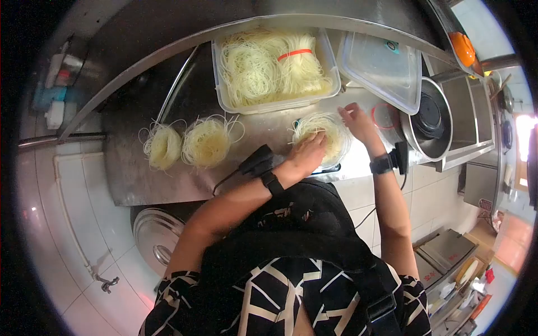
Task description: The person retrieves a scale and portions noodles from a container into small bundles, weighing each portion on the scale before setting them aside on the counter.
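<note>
A loose nest of thin pale noodles (337,138) lies on the counter in front of me, with a dark-edged flat object (330,169) partly showing beneath its near side. My left hand (307,155) rests on the left part of this nest, fingers stretched out over the strands. At the nest's upper right, my right hand (357,120) is raised with its fingers curled together; whether a strand is between them I cannot make out. Farther left sit two more noodle nests, one in the middle (205,143) and one at the end (163,147).
A clear plastic tub (224,99) of noodles, one bundle tied with a red band (295,54), stands behind. Its lid (381,70) leans to the right, near a red ring (385,116) and a metal basin (445,106). A steel shelf edge (168,56) overhangs the counter (134,185).
</note>
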Demonstrator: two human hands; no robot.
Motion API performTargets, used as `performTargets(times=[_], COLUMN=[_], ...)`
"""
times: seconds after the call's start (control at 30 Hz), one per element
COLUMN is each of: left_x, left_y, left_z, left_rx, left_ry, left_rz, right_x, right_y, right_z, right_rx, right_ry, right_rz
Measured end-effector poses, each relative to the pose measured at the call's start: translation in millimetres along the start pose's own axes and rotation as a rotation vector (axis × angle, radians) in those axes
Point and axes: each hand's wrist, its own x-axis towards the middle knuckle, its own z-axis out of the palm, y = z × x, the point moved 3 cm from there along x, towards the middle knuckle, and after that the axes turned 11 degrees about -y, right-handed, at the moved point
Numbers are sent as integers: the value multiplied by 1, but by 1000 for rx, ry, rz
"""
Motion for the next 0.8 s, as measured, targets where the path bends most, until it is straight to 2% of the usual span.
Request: performTargets(times=[0.03,0.1,0.13,0.2,0.23,0.27,0.3,0.33,0.37,0.43,0.5,0.53,0.6,0.63,0.73,0.8], left_x=[1,0,-1,-1,-1,-1,-2,-4,-8,-19,-30,-36,-43,-46,-58,-68], left_y=[-2,1,2,0,0,2,4,5,5,7,-3,-8,-12,-15,-22,-32], left_z=[4,-2,-4,-6,-6,-13,-23,-32,-37,-54,-65,-70,-82,-90,-105,-106], left_rx=[-27,-28,-33,-49,-67,-68,-209,-350,-353,-171,-240,-310,-356,-401,-426,-485], left_ry=[50,27,4,-16,-38,-37,-67,-99,-99,149,120,92,102,117,141,144], left_rz=[13,9,10,1,-4,-7,-65,-122,-124,87,93,96,35,-27,-106,-209], right_x=[4,6,13,23,23,8,-7,-20,-33,-57,-68,-65,-60,-57,-53,-59], right_y=[-2,-16,-10,-4,4,-7,-17,-20,-25,-35,-44,-39,-30,-26,-31,-41], right_z=[6,13,17,21,22,13,6,6,8,17,32,42,69,77,85,72], right_rx=[3,500,500,1079,1079,1043,1004,1003,806,408,102,105,-501,-500,-612,-660], right_ry=[-2,-92,-94,-47,-50,-3,43,40,-49,-203,-259,-258,-45,-44,-60,-99], right_rz=[-1,-4,-7,-181,-181,-303,-423,-421,-473,-505,-562,-559,-703,-702,-521,-520])
